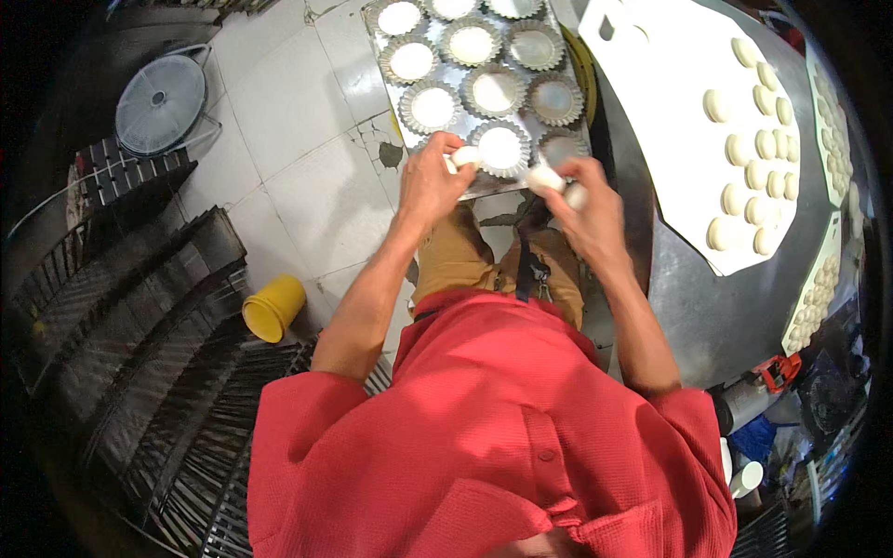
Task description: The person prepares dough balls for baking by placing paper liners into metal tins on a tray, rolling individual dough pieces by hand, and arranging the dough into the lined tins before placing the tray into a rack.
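My left hand [432,182] is closed around small white dough balls [464,156], over the near left corner of a metal tray [476,190]. My right hand [593,216], slightly blurred, pinches a dough ball [544,179] at its fingertips, with another against its palm. Fluted tart tins [473,41] stand in rows on the tray. Pale white rounds lie in many of them, such as the dough [500,149] between my hands. A tin at the right [555,99] shows a greyer inside.
A white board [679,102] with many dough balls lies on a metal table [702,312] to the right. More loaded boards [817,288] stand beyond. At left are a yellow bucket [274,309], a round-topped stool [161,104] and dark metal racks [139,307].
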`<state>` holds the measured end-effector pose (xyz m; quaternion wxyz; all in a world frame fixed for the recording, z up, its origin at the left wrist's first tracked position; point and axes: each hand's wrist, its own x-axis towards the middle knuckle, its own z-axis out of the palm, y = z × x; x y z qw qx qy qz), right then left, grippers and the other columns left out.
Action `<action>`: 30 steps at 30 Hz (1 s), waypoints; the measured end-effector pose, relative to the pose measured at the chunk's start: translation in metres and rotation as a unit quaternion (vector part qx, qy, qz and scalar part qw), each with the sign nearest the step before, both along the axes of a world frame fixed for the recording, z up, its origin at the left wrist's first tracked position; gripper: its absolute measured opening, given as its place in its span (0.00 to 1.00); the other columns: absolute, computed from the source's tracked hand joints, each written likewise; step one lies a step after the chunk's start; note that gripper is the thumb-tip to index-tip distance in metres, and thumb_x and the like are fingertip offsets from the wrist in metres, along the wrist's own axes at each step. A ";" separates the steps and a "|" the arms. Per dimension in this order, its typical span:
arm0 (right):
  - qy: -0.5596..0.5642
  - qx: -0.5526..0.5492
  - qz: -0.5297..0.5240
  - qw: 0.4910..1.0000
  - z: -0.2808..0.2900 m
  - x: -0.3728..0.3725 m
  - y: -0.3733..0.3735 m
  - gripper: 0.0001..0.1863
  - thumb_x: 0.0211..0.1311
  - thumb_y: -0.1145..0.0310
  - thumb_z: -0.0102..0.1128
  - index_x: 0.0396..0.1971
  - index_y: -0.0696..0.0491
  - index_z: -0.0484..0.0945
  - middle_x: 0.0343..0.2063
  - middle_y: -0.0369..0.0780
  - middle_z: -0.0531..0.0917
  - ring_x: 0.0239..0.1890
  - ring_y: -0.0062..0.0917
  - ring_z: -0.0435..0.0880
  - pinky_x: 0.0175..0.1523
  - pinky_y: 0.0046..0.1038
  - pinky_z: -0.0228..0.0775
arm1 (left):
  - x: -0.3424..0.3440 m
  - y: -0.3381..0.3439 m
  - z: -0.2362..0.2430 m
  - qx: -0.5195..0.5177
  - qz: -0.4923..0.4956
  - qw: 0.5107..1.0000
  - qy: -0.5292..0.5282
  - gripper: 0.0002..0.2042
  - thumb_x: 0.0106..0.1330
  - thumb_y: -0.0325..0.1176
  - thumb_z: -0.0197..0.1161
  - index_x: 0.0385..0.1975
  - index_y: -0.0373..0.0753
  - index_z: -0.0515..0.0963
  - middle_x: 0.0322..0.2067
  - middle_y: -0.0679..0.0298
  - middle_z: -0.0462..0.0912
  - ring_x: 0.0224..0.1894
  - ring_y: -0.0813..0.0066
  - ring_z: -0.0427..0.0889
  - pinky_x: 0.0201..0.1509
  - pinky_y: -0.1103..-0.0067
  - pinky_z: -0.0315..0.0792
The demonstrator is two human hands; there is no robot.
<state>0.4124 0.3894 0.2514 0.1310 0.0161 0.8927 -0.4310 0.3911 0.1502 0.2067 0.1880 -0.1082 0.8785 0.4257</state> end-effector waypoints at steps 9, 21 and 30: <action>-0.002 0.132 0.100 0.986 -0.117 -0.042 -0.074 0.20 0.55 0.70 0.68 0.47 0.58 0.76 0.48 0.53 0.77 0.51 0.48 0.79 0.55 0.42 0.74 | 0.009 -0.044 -0.070 -0.034 -0.107 0.992 0.064 0.20 0.58 0.33 0.68 0.50 0.33 0.75 0.51 0.50 0.77 0.50 0.48 0.81 0.52 0.63 0.76; 0.101 0.234 0.190 0.948 -0.150 -0.128 -0.093 0.21 0.56 0.70 0.67 0.51 0.54 0.77 0.50 0.45 0.80 0.58 0.42 0.72 0.64 0.45 0.62 | -0.088 -0.069 -0.090 -0.132 -0.255 0.951 0.117 0.16 0.56 0.25 0.62 0.46 0.35 0.78 0.51 0.48 0.79 0.52 0.55 0.77 0.55 0.64 0.65; 0.115 0.085 0.152 0.978 -0.128 -0.096 -0.061 0.07 0.55 0.74 0.66 0.34 0.56 0.86 0.34 0.45 0.85 0.40 0.42 0.82 0.47 0.37 0.75 | -0.034 -0.019 -0.081 -0.080 -0.214 0.951 0.207 0.20 0.51 0.39 0.75 0.45 0.45 0.83 0.45 0.68 0.74 0.51 0.67 0.70 0.52 0.66 0.60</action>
